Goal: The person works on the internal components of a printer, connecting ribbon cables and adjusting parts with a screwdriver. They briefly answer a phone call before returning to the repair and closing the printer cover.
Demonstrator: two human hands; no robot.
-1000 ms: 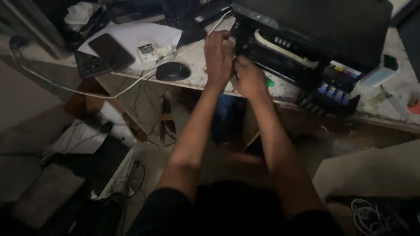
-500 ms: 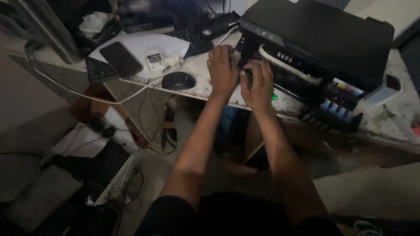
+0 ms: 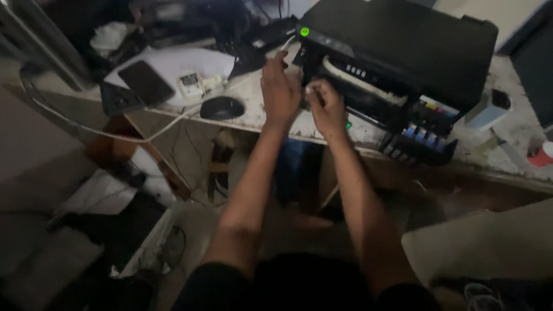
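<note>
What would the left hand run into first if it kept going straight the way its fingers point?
Most likely the front left corner of the black printer. The left hand points up and away along the desk, fingertips already at that corner; depth is hard to judge from above.

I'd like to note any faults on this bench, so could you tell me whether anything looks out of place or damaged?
Yes. The black printer sits askew to the desk edge, and its ink tank unit juts out at the front. The desk top is stained and cluttered. Both hands, left hand and right hand, are at the printer's front.
</note>
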